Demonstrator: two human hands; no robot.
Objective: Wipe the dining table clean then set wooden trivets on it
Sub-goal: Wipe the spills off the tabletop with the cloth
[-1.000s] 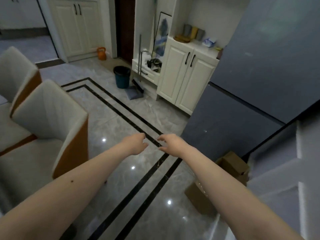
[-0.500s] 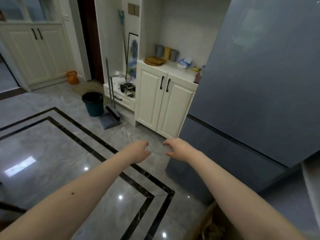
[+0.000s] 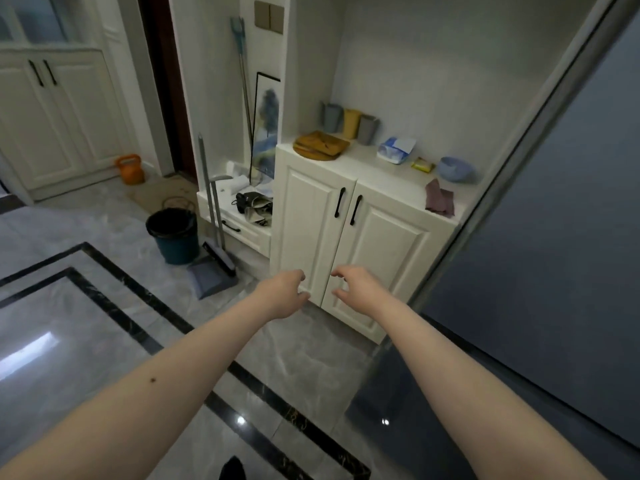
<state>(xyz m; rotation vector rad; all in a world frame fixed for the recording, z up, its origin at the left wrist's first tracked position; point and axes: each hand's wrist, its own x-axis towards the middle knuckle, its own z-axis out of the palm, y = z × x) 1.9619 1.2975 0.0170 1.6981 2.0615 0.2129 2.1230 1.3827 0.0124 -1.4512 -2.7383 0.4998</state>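
A stack of wooden trivets (image 3: 320, 146) lies on top of a low white cabinet (image 3: 349, 237) straight ahead. A mauve cloth (image 3: 439, 199) hangs over the cabinet top's right front edge. My left hand (image 3: 285, 294) and my right hand (image 3: 356, 287) reach forward side by side in front of the cabinet doors, well below the top. Both hands are empty, with fingers loosely curled and apart. The dining table is out of view.
On the cabinet top stand three cups (image 3: 349, 123), a tissue pack (image 3: 396, 150), a yellow packet (image 3: 422, 165) and a blue bowl (image 3: 455, 169). A grey fridge (image 3: 554, 271) fills the right. On the floor at left are a bin (image 3: 173, 235), a dustpan with broom (image 3: 214, 271) and an orange kettlebell (image 3: 130, 169).
The view has swung away from the chairs and come closer to the white cabinet. Both hands stay stretched out in front, empty, now level with the cabinet doors.
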